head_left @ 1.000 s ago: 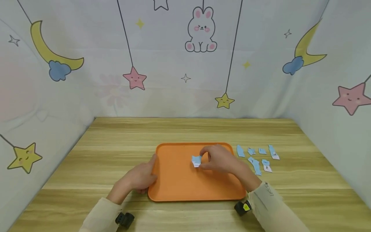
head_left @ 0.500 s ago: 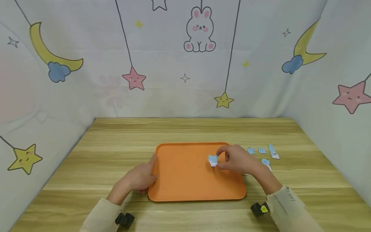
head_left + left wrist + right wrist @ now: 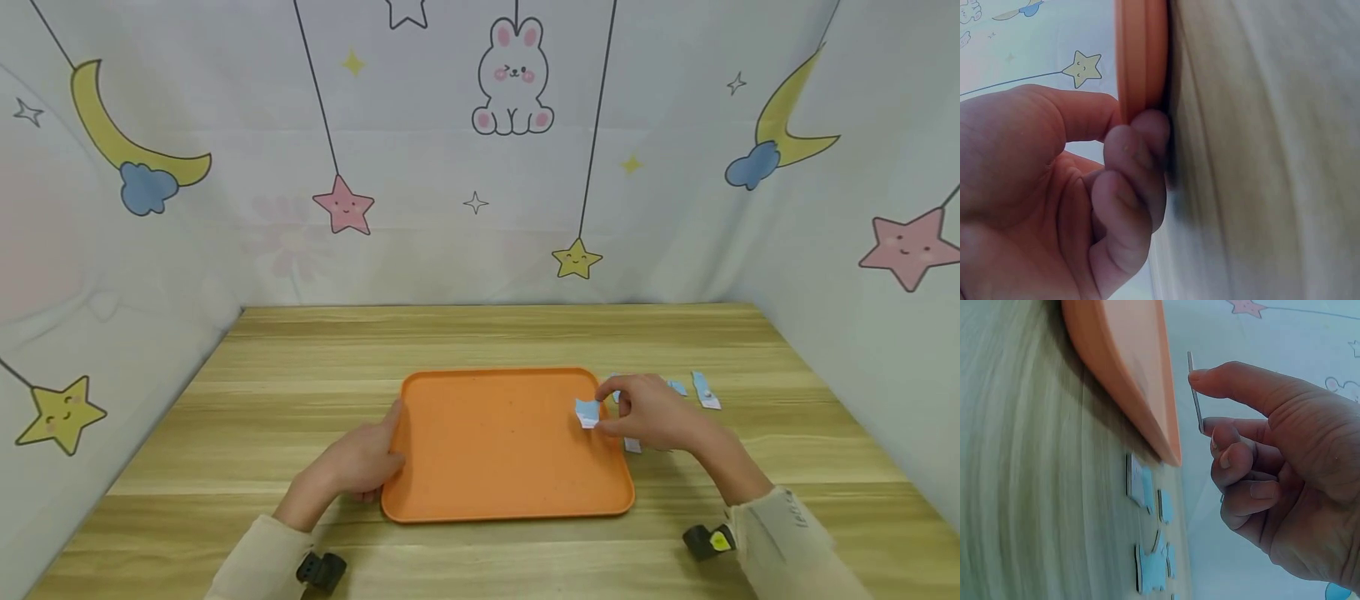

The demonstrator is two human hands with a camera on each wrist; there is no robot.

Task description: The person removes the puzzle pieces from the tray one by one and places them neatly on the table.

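Note:
My right hand [image 3: 652, 412] pinches a small light-blue and white puzzle piece [image 3: 587, 413] between thumb and forefinger, above the right rim of an orange tray [image 3: 480, 467]. Seen edge-on in the right wrist view, the thin piece [image 3: 1195, 400] stands upright, while the other fingers curl in below the pinch. At the tray's left edge, my left hand [image 3: 363, 457] holds the rim. The left wrist view shows fingertips [image 3: 1132, 147] curled against the tray's side [image 3: 1141, 56], close over the table.
Several more blue and white puzzle pieces [image 3: 706, 390] lie on the wooden table [image 3: 315, 350] right of the tray, some partly hidden by my right hand. A cloth printed with stars and a rabbit [image 3: 513, 79] hangs behind the table and along both sides.
My right hand has moved rightward with the puzzle piece, from over the tray's middle to its right rim. It now covers some loose pieces. My left hand stays at the tray.

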